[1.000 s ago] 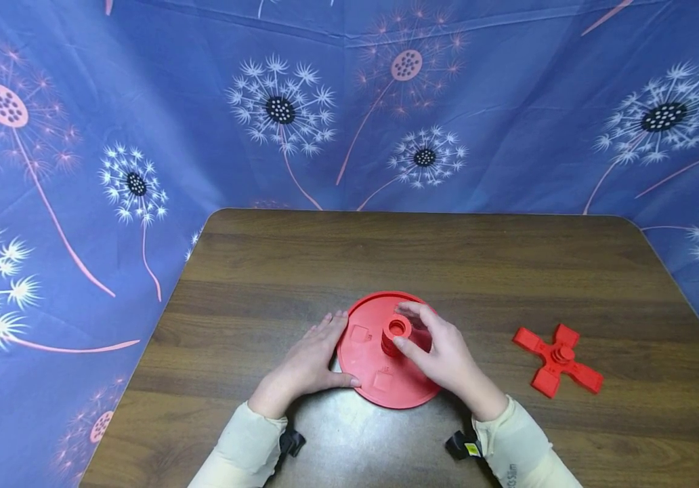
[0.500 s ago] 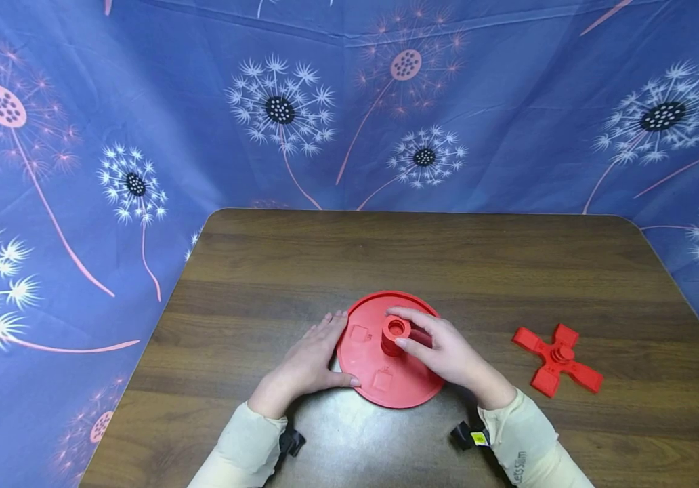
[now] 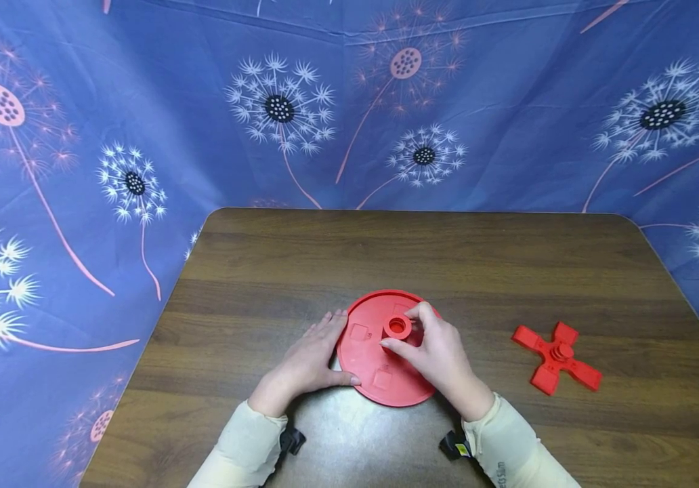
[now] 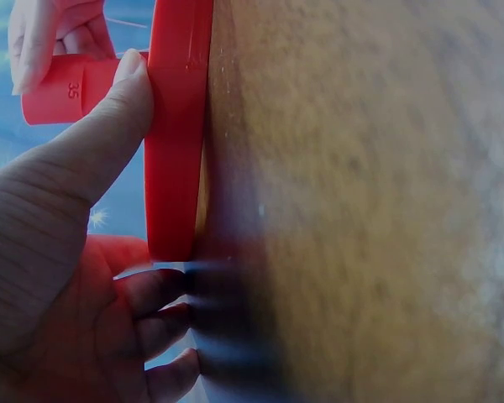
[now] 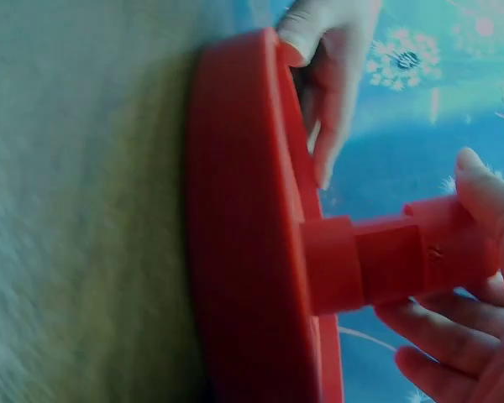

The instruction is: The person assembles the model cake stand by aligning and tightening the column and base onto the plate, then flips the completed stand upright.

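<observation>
A round red disc (image 3: 358,352) with a raised rim lies on the table. From its middle a red hollow cylinder (image 3: 389,332) stands upright; in the left wrist view the cylinder (image 4: 52,92) bears the number 35. My right hand (image 3: 447,356) holds the cylinder near its top, thumb on the near side and forefinger on the far side. The right wrist view has the cylinder (image 5: 395,256) showing stepped widths, its lower end at the disc. My left hand (image 3: 307,362) rests against the disc's left edge, thumb on the rim, extended fingers along the side.
To the right on the wooden table (image 3: 264,271) lies a red four-armed cross (image 3: 561,352) with a round stepped knob at its centre. Blue cloth (image 3: 191,102) with a dandelion pattern hangs behind the table and along both sides.
My right hand has turned clockwise about the cylinder: its forefinger has moved right, its thumb left. Whether the cylinder turned, I cannot tell. My left hand and the disc have stayed put.
</observation>
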